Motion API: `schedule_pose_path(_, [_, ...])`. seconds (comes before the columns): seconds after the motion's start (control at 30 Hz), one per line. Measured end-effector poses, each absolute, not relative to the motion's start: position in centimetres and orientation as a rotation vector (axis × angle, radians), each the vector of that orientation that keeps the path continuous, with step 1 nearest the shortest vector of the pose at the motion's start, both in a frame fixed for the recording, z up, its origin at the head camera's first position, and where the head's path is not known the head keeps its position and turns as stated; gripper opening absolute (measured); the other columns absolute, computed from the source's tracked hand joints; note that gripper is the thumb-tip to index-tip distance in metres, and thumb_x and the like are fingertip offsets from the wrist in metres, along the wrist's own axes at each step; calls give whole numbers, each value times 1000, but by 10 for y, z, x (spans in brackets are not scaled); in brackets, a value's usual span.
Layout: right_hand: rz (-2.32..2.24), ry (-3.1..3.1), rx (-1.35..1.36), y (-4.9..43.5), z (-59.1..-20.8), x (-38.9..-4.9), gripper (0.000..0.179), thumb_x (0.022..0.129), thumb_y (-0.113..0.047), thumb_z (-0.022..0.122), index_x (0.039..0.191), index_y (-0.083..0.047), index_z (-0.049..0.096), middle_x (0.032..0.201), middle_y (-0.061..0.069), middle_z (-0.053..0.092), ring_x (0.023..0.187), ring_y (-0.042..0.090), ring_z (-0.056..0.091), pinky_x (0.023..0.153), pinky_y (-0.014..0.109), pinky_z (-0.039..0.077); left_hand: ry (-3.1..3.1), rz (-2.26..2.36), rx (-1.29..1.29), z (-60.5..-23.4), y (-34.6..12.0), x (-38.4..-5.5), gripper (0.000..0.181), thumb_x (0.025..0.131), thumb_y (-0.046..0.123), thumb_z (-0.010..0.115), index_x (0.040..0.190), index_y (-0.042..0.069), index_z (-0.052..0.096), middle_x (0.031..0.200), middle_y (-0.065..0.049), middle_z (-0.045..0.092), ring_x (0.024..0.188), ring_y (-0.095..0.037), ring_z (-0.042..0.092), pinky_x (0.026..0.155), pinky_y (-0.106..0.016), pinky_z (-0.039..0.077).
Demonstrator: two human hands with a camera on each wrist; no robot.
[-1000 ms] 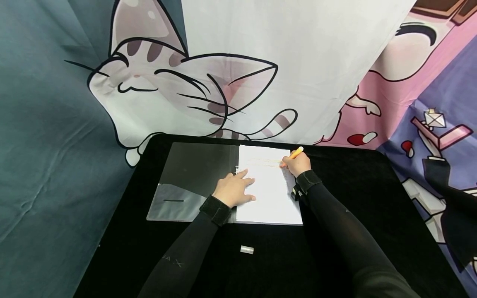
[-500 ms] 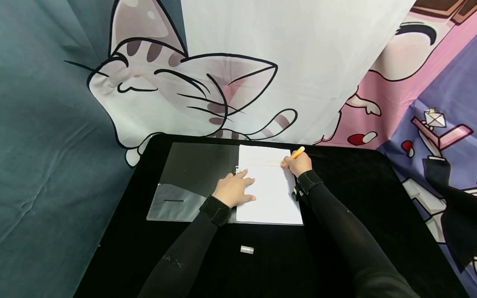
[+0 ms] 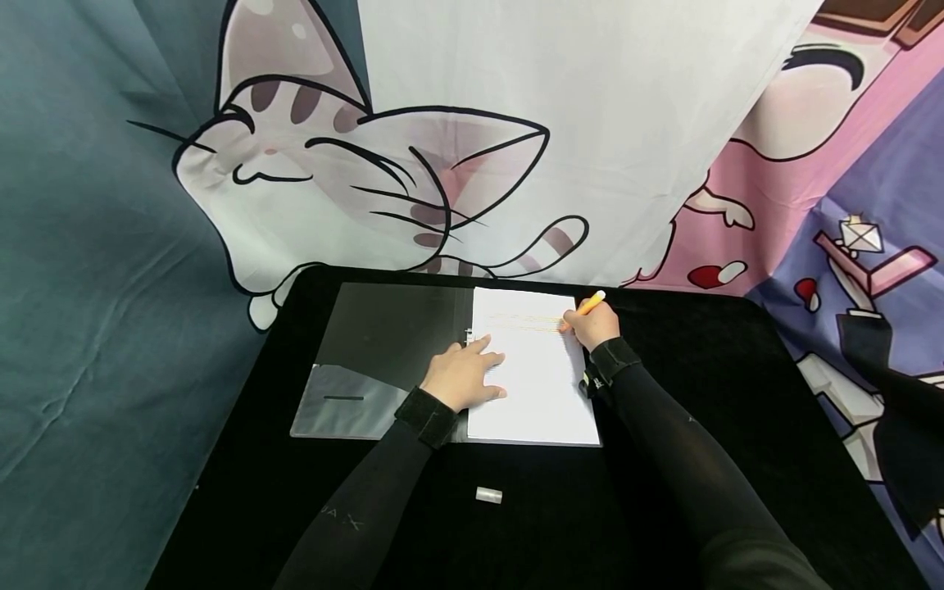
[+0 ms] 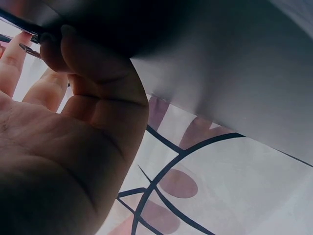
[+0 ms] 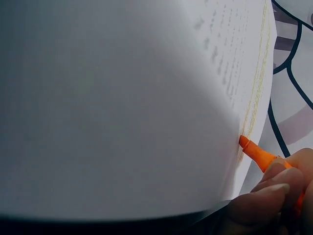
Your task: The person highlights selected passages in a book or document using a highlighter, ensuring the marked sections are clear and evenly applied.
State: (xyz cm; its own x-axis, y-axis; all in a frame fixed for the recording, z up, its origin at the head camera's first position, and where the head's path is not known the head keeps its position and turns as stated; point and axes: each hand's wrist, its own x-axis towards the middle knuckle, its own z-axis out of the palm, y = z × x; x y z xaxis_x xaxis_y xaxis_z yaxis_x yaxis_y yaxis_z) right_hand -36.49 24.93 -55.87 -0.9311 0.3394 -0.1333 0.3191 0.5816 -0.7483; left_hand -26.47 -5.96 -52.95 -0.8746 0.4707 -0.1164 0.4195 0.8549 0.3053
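My right hand (image 3: 594, 324) pinches an orange highlighter (image 5: 261, 155), its tip at the printed lines on a white sheet (image 3: 531, 393). Yellow-orange strokes run across the upper part of that sheet. Spread flat, my left hand (image 3: 460, 375) rests over the left margin of the paper, fingers straight. The sheet lies on the right side of an opened dark folder (image 3: 398, 324), with metal rings at its spine beside the left fingertips. In the left wrist view the left palm (image 4: 54, 156) shows from below.
A small whitish highlighter cap (image 3: 489, 494) lies on the black table (image 3: 560, 524) in front of the folder. The folder's left cover has a clear pocket (image 3: 347, 410). Behind the table hangs a printed cat curtain (image 3: 472, 74).
My right hand has slid slightly to the right along a line with the highlighter. My left hand has stayed where it was.
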Motion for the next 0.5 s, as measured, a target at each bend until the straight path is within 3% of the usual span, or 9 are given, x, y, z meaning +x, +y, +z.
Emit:
schedule_pose_path(0.2, [1258,-2798,-631,263,-579,-380,30,96,-28,77,74,-19,59,64,-2,65,59,16,63,51,33,52,2833,398,685,-531,-59,-266,67,101,60,81,162,36,65,185,-1,43,145,-40,65,109,-62,63])
schedule_pose_path(0.4, [1298,-2775,-580,258,-572,-369,30,97,-24,77,75,-16,57,65,4,66,57,20,63,52,35,53,2838,397,691,-531,-60,-266,67,101,61,81,162,36,65,185,-1,43,145,-40,65,109,-62,63])
schedule_pose_path(0.5, [1254,-2785,-621,267,-588,-382,31,96,-27,77,73,-18,59,63,2,66,55,19,63,49,35,53,2844,403,689,-531,-61,-263,67,102,61,80,162,36,65,185,-1,43,145,-41,65,109,-62,62])
